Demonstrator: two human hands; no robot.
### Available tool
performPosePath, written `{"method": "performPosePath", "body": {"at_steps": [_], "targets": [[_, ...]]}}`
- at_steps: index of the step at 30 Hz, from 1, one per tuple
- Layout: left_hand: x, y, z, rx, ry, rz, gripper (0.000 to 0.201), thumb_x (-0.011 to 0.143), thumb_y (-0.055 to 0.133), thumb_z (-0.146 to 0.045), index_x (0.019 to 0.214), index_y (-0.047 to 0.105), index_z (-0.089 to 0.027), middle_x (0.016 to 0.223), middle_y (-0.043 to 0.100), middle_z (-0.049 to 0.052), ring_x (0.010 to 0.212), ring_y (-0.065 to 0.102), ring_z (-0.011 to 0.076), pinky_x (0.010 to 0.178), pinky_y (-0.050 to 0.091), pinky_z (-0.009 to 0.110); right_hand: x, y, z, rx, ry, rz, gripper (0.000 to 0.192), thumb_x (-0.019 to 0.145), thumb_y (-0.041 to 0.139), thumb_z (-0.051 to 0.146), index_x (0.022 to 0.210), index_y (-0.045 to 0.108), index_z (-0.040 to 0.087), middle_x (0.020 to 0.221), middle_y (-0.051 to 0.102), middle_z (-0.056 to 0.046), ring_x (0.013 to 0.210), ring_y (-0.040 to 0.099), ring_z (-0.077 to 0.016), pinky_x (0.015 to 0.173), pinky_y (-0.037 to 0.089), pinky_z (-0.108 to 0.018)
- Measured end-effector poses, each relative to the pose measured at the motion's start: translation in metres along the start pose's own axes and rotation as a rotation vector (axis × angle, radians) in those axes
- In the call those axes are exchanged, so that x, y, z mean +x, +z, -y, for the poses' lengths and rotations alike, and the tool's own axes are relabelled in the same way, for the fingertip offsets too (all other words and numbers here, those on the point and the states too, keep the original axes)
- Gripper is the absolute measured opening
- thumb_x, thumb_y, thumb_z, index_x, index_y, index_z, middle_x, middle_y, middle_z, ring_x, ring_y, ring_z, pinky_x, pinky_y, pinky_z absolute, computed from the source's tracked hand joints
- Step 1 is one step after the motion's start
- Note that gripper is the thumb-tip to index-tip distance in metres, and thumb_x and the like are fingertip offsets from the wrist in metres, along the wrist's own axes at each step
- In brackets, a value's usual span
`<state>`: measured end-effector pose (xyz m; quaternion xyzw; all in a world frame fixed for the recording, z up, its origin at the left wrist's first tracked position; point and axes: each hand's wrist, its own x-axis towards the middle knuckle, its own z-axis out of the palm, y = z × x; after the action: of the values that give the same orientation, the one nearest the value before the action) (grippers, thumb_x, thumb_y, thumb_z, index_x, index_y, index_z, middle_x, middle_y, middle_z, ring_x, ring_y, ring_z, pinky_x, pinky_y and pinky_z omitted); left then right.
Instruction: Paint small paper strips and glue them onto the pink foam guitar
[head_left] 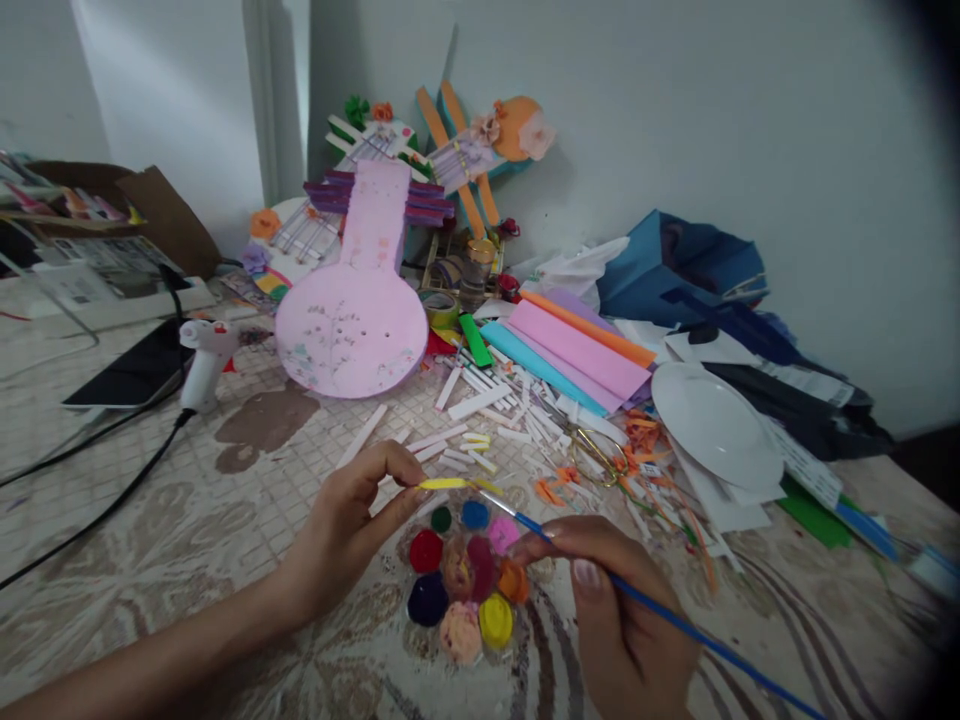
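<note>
Head view, near to far as I see it. Right hand (622,610) pinches a blue paintbrush (675,620), fingers closed round the handle, tip touching the strip. Left hand (352,530) holds a small paper strip (442,484) between thumb and forefinger, just above the paint palette (465,580). The strip reads yellow along the part I can see, so I judge its painting well along. Beyond it many plain white strips (480,400) lie loose on the table (187,520), apparently unpainted. Further out: scissors (596,450), white plate (712,420), foam sheets (577,350), glue gun (206,360), pink guitar cutout (356,310) against the wall. The strip's underside is hidden, the brush handle runs off frame, and the right edge is dark.
</note>
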<state>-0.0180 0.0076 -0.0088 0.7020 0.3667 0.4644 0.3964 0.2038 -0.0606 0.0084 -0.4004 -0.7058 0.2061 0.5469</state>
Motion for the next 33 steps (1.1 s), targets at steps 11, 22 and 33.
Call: {"method": "performPosePath", "body": {"at_steps": [11, 22, 33], "targets": [[0.0008, -0.0012, -0.0030, -0.068, -0.025, 0.008, 0.005, 0.087, 0.054, -0.017, 0.083, 0.052, -0.020, 0.080, 0.054, -0.001, 0.077, 0.051, 0.0122, 0.069, 0.041, 0.025, -0.0004, 0.0017, 0.0004, 0.009, 0.005, -0.012, 0.029, 0.086, 0.044, 0.007, 0.108, 0.056, 0.021, 0.090, 0.068, 0.001, 0.086, 0.062, -0.0110, 0.081, 0.048, -0.025], [0.0009, -0.0001, -0.0041, -0.097, -0.038, 0.002, 0.005, 0.087, 0.055, -0.018, 0.083, 0.052, -0.020, 0.080, 0.054, 0.000, 0.077, 0.051, 0.0123, 0.069, 0.042, 0.025, 0.0004, 0.0029, 0.0007, 0.034, 0.044, -0.038, 0.028, 0.087, 0.044, 0.009, 0.108, 0.057, 0.021, 0.088, 0.069, 0.000, 0.083, 0.064, -0.0125, 0.078, 0.051, -0.027], [0.0006, -0.0003, -0.0037, -0.088, -0.030, -0.002, 0.004, 0.086, 0.055, -0.017, 0.084, 0.053, -0.020, 0.080, 0.054, 0.001, 0.077, 0.052, 0.0129, 0.068, 0.042, 0.025, -0.0005, 0.0025, 0.0023, 0.018, 0.067, -0.030, 0.027, 0.087, 0.043, 0.010, 0.107, 0.057, 0.022, 0.086, 0.068, -0.001, 0.081, 0.064, -0.0139, 0.074, 0.052, -0.029]]}}
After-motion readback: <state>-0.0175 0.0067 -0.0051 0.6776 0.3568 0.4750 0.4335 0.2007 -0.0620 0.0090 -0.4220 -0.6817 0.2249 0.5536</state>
